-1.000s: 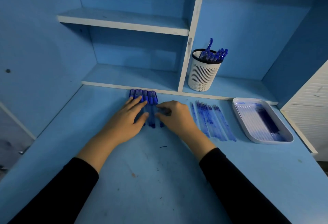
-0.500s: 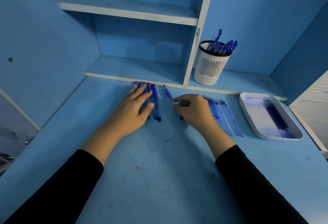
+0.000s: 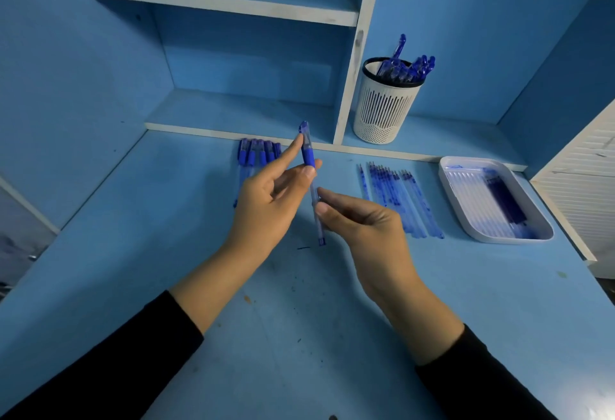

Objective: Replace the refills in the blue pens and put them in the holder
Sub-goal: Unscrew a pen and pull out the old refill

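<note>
A painted blue wooden worktop [image 3: 299, 336] with scuffs fills the view. Above its middle, two hands in black sleeves share one pen. The left hand [image 3: 266, 206] pinches it between thumb and fingers, forefinger stretched out along the cap. The right hand [image 3: 369, 226] pinches the barrel lower down, fingers curled. A white rectangular plastic tray [image 3: 447, 170] holding dark blue refills [image 3: 506, 200] sits near the right edge. A white slotted round pen holder [image 3: 382, 110] with blue pens [image 3: 407, 68] inside stands on the shelf behind the back edge. A row of clear, ink-stained refills [image 3: 396, 193] and a row of blue capped pens [image 3: 258, 153] lie at the back edge. The held clear-barrelled pen with blue cap and grip [image 3: 307, 153] runs front to back, cap toward the back edge.
</note>
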The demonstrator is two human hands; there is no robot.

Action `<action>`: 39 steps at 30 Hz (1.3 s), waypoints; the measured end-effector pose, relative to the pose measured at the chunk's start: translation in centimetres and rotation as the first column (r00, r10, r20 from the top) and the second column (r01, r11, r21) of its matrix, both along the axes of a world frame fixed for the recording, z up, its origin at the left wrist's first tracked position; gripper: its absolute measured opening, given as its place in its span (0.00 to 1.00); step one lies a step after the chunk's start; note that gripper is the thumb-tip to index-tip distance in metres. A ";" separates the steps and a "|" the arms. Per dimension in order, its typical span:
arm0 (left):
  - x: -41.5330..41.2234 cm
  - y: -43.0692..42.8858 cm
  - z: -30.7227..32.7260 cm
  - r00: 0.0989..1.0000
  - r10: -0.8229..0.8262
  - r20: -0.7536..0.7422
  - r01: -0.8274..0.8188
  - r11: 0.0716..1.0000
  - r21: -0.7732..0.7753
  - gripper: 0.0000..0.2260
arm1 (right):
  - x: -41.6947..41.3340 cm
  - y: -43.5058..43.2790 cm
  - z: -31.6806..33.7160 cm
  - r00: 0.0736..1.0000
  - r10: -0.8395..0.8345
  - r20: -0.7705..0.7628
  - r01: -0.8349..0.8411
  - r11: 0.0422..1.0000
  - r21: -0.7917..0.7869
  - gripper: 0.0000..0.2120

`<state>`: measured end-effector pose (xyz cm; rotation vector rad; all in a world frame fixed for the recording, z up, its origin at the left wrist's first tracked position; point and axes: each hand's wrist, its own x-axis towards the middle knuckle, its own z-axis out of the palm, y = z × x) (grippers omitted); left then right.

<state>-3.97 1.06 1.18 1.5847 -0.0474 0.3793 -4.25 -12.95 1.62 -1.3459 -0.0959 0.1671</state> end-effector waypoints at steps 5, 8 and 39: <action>-0.8 -0.6 0.5 0.995 0.038 0.096 -0.029 0.995 -0.091 0.22 | -0.9 -0.4 0.0 0.997 0.015 0.082 -0.015 1.000 -0.005 0.09; -0.6 0.0 0.5 0.993 0.039 0.114 -0.031 0.997 -0.074 0.20 | -0.5 -1.0 0.1 0.986 -0.073 0.148 0.076 0.997 -0.011 0.09; -0.6 0.1 -3.1 0.956 -0.294 -0.007 0.273 0.877 0.395 0.16 | 1.2 -3.5 -2.8 0.976 -0.139 0.168 0.122 0.986 0.111 0.08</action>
